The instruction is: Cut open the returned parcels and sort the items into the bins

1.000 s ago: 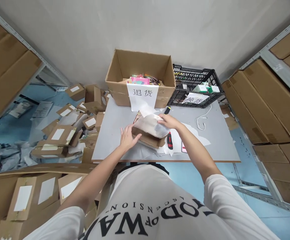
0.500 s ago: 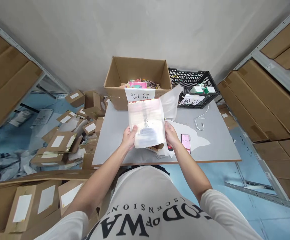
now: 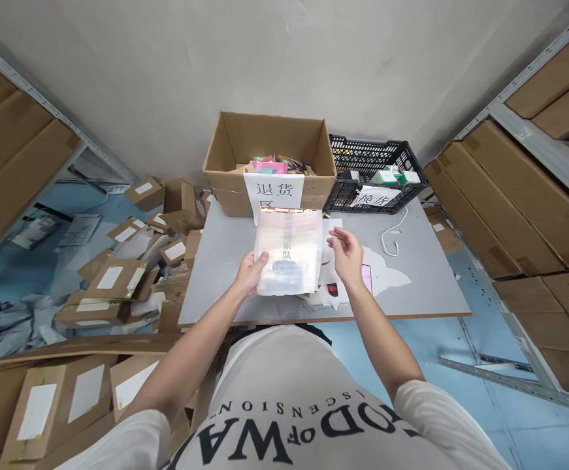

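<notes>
A flat, book-like item (image 3: 289, 251) in translucent white wrapping is held over the table, dark Chinese characters showing faintly through. My left hand (image 3: 251, 273) grips its left edge, thumb on top. Off to its right, my right hand (image 3: 347, 258) is raised with loosely bent fingers and nothing visible in it. Under that hand's forearm lies a phone (image 3: 367, 279) with a pink screen, partly covered. White paper (image 3: 392, 273) and a small red-and-black object (image 3: 332, 289) rest on the table beside the wrapped item.
Behind stands an open cardboard box (image 3: 220, 194) with colourful packages. A black crate (image 3: 339, 201) holding green-and-white boxes is at its right. A white cable (image 3: 388, 249) lies on the grey table (image 3: 431, 281). Parcels (image 3: 110, 277) pile up at left; shelves with cartons (image 3: 504, 202) flank the right.
My right hand has let go of the wrapped item's right edge and moved a little right. The loose wrapping flap no longer sticks out upward. The item sits slightly lower.
</notes>
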Demonstrator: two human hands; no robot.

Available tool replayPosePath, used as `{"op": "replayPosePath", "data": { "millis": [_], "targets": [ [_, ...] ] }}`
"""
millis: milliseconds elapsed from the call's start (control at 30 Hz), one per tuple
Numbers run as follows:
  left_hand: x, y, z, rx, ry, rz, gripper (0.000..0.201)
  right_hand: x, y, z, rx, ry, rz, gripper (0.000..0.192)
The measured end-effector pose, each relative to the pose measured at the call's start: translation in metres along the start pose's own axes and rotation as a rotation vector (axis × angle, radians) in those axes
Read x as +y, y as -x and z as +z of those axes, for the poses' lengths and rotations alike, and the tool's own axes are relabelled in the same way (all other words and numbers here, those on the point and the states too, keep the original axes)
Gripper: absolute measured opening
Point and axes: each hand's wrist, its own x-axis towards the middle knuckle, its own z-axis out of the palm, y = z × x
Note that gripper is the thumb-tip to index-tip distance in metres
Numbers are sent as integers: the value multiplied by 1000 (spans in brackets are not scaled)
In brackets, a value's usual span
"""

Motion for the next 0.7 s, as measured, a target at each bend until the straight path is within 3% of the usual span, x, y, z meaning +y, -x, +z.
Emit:
{"op": "replayPosePath", "data": {
  "millis": [167, 300, 500, 700],
  "targets": [
    [-2, 0, -1, -25, 0, -14, 50, -7, -6, 22, -254, -184, 195, 43],
    [-2, -3, -7, 8, 10, -30, 49, 1, -1, 34, -344, -234, 238, 46],
    [5, -9, -15, 24, 15, -25, 49, 11, -2, 49, -340, -257, 166, 46],
    [29, -22, -37, 73, -20, 37, 49, -1, -14, 35, -344, -272, 184, 50]
  ]
}}
